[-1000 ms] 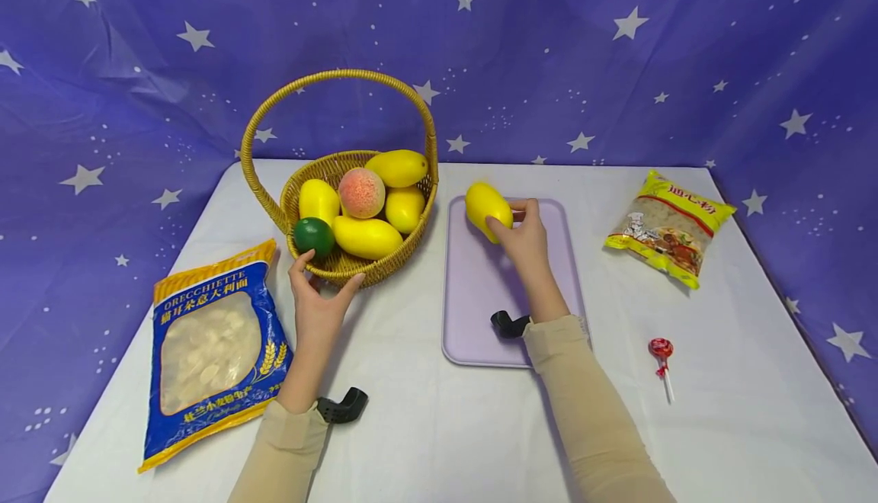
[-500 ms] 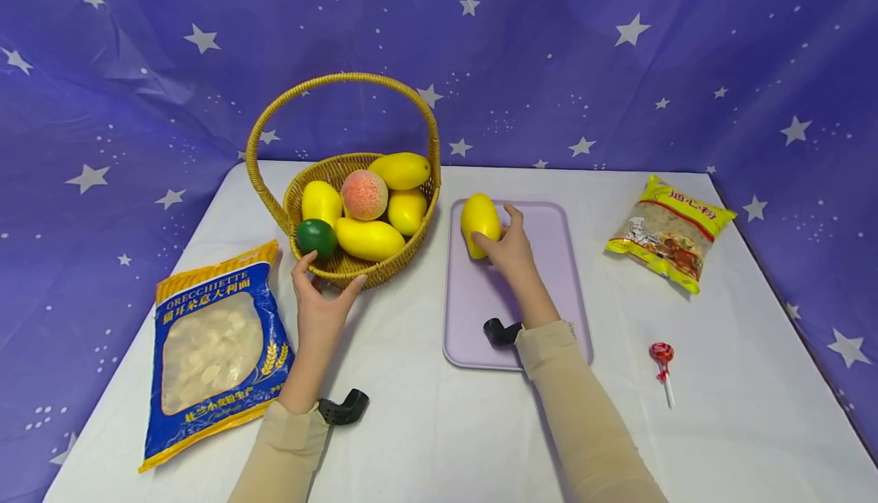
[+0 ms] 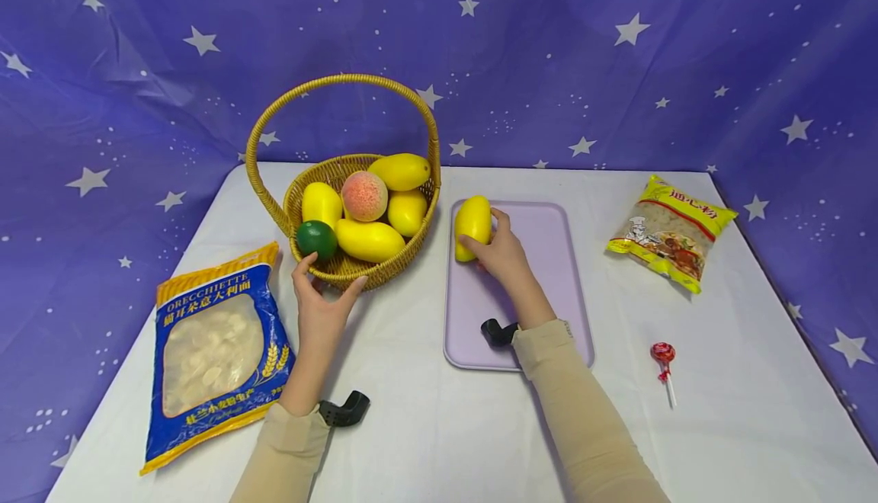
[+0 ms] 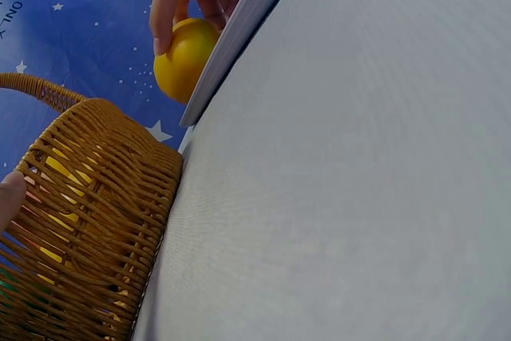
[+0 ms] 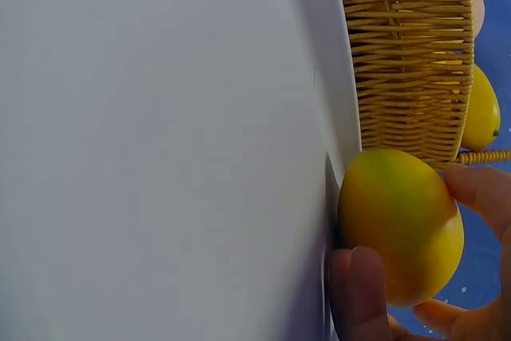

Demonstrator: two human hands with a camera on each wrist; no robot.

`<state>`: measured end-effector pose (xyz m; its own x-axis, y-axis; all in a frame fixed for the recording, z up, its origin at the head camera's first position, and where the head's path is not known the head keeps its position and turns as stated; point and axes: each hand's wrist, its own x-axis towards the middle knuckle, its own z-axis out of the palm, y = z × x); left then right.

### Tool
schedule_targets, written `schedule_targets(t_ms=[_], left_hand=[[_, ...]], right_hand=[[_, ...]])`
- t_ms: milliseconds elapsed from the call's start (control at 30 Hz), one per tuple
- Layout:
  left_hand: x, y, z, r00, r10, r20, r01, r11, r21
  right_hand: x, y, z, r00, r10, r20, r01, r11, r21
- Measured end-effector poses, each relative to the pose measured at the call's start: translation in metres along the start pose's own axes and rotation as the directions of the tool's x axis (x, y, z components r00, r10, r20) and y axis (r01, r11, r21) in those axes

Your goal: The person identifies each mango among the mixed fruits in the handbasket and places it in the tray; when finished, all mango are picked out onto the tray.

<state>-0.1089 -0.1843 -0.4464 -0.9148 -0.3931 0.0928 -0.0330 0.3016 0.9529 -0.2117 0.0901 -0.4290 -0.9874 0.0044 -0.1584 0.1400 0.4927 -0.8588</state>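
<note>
Golden woven wicker basket [image 3: 387, 270]: upright; inside lie several yellow oval fruits [image 3: 370, 241], a fuzzy pink round fruit [image 3: 364, 196] and a glossy dark green round fruit [image 3: 317, 240];
Flat lilac rectangular tray [image 3: 473, 320]: just right of the basket;
Left hand [image 3: 321, 311]: thumb and fingers spread wide; touching the basket's near rim;
Right hand [image 3: 506, 257]: partly closed; thumb and fingers pinch a smooth yellow mango-shaped fruit [image 3: 473, 222];
Mango-shaped fruit: at the tray's far left corner; cannot tell whether they touch.

Held oval yellow waxy-looking fruit [image 3: 473, 221]: smooth, softly glossy
Round pink grainy-skinned fruit [image 3: 364, 196]: rough, matt
Oval golden wicker basket [image 3: 411, 248]: woven, ridged
Rectangular lilac plastic-looking tray [image 3: 473, 328]: smooth, matt
Rectangular blue-and-yellow plastic-film bag [image 3: 213, 350]: crinkled, glossy
White cloth table covering [image 3: 398, 373]: matt
</note>
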Motion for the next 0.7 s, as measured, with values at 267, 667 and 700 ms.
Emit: schedule_targets(t_ms=[267, 667, 700], left_hand=[[-0.001, -0.001, 0.001, 1.000, 0.003, -0.001, -0.003, 1.000, -0.006], [-0.001, -0.002, 0.000, 1.000, 0.003, 0.002, -0.003, 1.000, -0.009], [-0.001, -0.002, 0.000, 1.000, 0.003, 0.001, -0.003, 1.000, -0.007]], right_hand=[[-0.001, -0.001, -0.001, 0.999, -0.019, -0.034, 0.016, 0.995, -0.094], [-0.002, 0.000, -0.009, 0.999, -0.033, -0.001, 0.032, 0.984, -0.173], [-0.002, 0.000, -0.009, 0.999, -0.032, 0.006, 0.032, 0.987, -0.160]])
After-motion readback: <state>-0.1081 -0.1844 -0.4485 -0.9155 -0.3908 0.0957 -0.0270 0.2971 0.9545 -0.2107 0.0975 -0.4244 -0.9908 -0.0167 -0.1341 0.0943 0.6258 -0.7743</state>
